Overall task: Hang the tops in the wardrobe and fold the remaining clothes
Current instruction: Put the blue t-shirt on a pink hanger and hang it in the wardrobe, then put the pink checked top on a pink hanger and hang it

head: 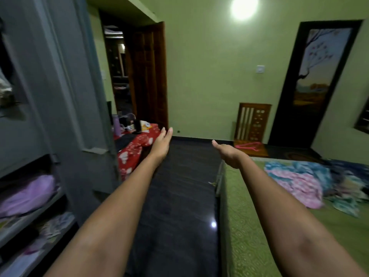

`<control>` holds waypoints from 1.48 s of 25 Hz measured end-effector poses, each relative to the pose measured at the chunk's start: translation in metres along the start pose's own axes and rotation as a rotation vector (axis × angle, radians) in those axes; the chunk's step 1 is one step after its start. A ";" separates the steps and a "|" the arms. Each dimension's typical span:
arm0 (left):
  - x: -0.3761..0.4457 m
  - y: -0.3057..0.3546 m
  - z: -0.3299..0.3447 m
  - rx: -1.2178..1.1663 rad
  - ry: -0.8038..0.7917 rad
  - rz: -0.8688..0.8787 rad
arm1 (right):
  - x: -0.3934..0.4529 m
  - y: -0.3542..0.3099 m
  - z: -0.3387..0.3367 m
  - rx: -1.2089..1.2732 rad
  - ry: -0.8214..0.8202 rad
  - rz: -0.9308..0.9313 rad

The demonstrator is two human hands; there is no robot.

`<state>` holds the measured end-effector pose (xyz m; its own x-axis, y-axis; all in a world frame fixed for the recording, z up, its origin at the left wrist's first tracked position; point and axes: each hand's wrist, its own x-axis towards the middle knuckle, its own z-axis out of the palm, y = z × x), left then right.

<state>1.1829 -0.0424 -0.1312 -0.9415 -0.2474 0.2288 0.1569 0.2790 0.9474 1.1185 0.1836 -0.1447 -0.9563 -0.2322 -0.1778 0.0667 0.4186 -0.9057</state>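
Note:
Both my arms reach straight forward over the dark floor. My left hand [162,143] is flat with fingers extended and holds nothing. My right hand [229,153] hangs palm down, thumb out, its fingers curled out of sight, with nothing visible in it. A heap of pink, blue and teal clothes [307,180] lies on the green bed [245,226] at the right. The grey wardrobe [60,96] stands open at the left, with folded lilac and patterned clothes [28,194] on its shelves. Pink hangers [248,146] lie on a wooden chair seat by the far wall.
A small table with a red floral cloth [135,148] holds bottles and small items beside the wardrobe. A wooden door [149,76] stands open behind it. A wooden chair [252,124] and a dark painted door [313,82] line the far green wall. A dark floor strip [179,196] runs between wardrobe and bed.

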 end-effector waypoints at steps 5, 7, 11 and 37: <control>0.043 0.018 0.056 -0.003 -0.082 0.012 | 0.020 0.007 -0.060 0.065 0.071 0.012; 0.067 0.015 0.070 -0.016 -0.097 0.012 | 0.041 0.006 -0.069 0.084 0.083 -0.014; 0.133 -0.008 0.086 -0.051 -0.129 -0.015 | 0.110 0.012 -0.074 0.104 0.090 0.011; 0.798 -0.070 0.175 -0.087 -0.124 0.094 | 0.745 -0.122 -0.240 0.173 0.250 -0.060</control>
<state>0.3681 -0.0969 -0.0542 -0.9503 -0.1060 0.2929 0.2660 0.2132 0.9401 0.3296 0.1706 -0.0745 -0.9990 -0.0196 -0.0408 0.0346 0.2500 -0.9676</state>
